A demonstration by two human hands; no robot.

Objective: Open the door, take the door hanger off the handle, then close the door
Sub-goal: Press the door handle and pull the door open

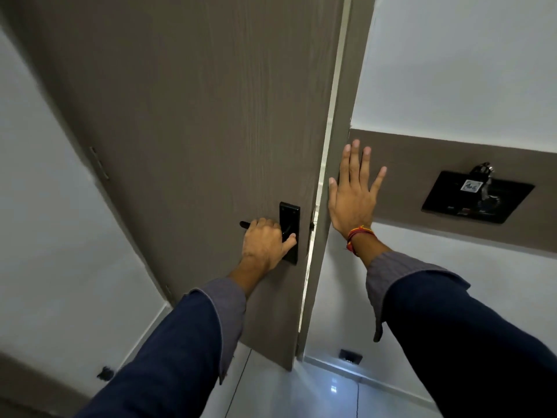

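A tall grey-brown wooden door [193,122] fills the middle of the view and stands slightly ajar, with a thin bright gap along its right edge. My left hand [265,242] is closed around the black lever handle [245,225], next to its black lock plate [289,224]. My right hand [352,191] lies flat with spread fingers against the door frame [346,116], just right of the gap. No door hanger shows on this side of the door.
A black wall panel [477,197] with a key card holder hangs on the brown wall strip to the right. A dark socket [350,356] sits low on the wall. White walls flank the door, with glossy white floor tiles [325,390] below.
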